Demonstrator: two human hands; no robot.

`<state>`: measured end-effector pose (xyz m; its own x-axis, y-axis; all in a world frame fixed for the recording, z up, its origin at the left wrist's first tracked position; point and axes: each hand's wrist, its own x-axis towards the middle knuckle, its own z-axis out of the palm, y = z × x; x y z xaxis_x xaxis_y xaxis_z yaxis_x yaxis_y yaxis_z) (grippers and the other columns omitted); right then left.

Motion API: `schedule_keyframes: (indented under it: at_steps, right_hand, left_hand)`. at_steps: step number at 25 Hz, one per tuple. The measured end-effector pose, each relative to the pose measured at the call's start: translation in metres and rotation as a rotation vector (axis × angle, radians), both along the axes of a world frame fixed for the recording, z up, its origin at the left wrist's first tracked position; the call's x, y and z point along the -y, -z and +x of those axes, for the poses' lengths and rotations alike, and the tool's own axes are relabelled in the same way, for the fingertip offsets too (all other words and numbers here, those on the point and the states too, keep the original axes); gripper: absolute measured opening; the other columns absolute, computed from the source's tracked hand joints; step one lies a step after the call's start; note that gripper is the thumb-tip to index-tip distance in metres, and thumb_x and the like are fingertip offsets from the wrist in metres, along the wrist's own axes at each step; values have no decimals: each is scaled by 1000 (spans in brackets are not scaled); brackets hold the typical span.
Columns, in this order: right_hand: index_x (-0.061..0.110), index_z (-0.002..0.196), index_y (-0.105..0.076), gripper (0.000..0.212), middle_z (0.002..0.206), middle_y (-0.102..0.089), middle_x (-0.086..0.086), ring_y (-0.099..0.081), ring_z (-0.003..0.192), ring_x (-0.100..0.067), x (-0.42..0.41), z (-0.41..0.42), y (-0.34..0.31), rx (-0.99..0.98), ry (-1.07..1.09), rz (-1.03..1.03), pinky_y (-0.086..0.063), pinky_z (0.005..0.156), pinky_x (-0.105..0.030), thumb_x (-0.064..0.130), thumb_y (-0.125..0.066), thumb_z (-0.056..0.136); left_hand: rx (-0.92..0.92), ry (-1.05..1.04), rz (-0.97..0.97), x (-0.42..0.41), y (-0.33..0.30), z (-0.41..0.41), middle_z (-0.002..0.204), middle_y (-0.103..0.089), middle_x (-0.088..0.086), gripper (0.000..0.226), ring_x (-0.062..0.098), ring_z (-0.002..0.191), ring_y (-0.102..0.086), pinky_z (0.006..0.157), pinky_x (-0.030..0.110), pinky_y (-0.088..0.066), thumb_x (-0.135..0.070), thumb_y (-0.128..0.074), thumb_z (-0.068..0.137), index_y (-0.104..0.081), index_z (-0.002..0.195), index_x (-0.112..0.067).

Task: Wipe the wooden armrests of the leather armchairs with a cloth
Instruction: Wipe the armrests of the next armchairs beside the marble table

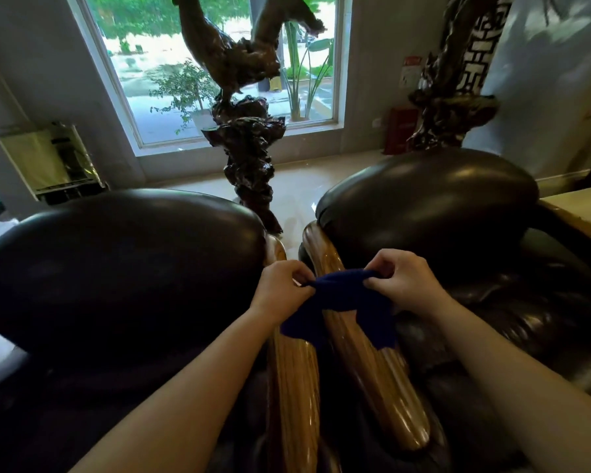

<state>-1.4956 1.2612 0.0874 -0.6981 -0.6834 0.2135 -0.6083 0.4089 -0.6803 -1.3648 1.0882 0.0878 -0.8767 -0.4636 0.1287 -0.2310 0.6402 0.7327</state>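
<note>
Two dark leather armchairs stand side by side, the left armchair (116, 268) and the right armchair (430, 199). Between them run two glossy wooden armrests, the left chair's armrest (296, 387) and the right chair's armrest (372, 370). A dark blue cloth (342, 295) is stretched across the right chair's armrest, its corners hanging down on both sides. My left hand (282, 285) pinches the cloth's left end. My right hand (401, 278) pinches its right end.
A tall dark carved wood sculpture (246, 131) stands just behind the gap between the chairs, before a large window (219, 70). Another carved piece (451, 97) rises at the back right. A white rack (52, 162) leans at the left wall. A pale table edge (580, 209) shows at right.
</note>
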Motion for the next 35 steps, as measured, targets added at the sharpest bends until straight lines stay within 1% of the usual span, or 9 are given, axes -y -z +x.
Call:
schedule_keyframes:
  at_steps: [2,5,10,15,18,20,27,32,35]
  right_hand:
    - [30,72,-61,19,68,-61,14,-58,65,-2,-27,4,-19,-6,26,-7,-42,44,-6,16,-74,71]
    - [34,70,-58,24,68,-60,15,-56,65,3,-60,-3,-34,-50,27,-8,-41,52,-5,17,-74,70]
    - [32,74,-59,20,75,-61,11,-59,72,-3,-109,-41,-8,-26,-20,9,-42,59,-18,18,-73,72]
    - [34,76,-55,22,80,-57,14,-56,76,-2,-150,-85,81,61,-109,78,-44,64,-18,19,-70,74]
    - [33,76,-54,23,79,-52,16,-53,75,-2,-163,-99,137,93,-128,140,-40,62,-16,17,-70,75]
    - [31,76,-55,22,81,-55,12,-54,76,-5,-167,-101,167,117,-129,166,-44,64,-18,16,-70,75]
    - [38,76,-52,27,85,-53,15,-54,79,1,-178,-95,283,178,-118,240,-44,63,-16,17,-69,75]
    - [26,82,-55,20,85,-51,12,-51,78,-4,-177,-80,382,128,-55,180,-41,63,-15,16,-71,73]
    - [21,86,-58,20,89,-56,7,-54,86,-10,-178,-69,431,109,-65,166,-45,69,-21,17,-73,72]
  left_hand:
    - [-20,11,-10,-24,-20,0,78,-62,-5,13,4,72,-57,63,10,-44,-6,-68,73,-68,82,-15]
    - [-25,40,-32,-56,-33,-7,78,-60,-9,15,-2,70,-55,56,8,-42,-7,-67,75,-66,83,-19]
    - [-30,-33,-25,-117,-3,-37,80,-57,-13,17,-2,72,-54,60,3,-43,-6,-66,75,-63,78,-23]
    - [48,-161,37,-178,88,-65,86,-52,-13,19,-1,75,-54,62,-2,-41,-4,-65,77,-61,81,-22]
    - [105,-222,82,-203,143,-73,90,-54,-10,20,0,78,-55,60,5,-44,-5,-65,77,-61,84,-24]
    - [123,-243,95,-213,173,-72,89,-53,-12,21,0,80,-55,61,8,-44,-6,-64,78,-60,84,-26]
    - [162,-288,110,-233,289,-70,88,-51,-15,27,-3,84,-54,68,9,-44,-9,-64,78,-55,81,-35]
    - [166,-295,51,-240,380,-71,88,-48,-17,21,-1,85,-51,75,13,-44,-9,-64,78,-60,89,-27]
    - [150,-310,28,-246,424,-70,91,-54,-7,19,8,89,-53,81,19,-45,-5,-65,75,-63,89,-18]
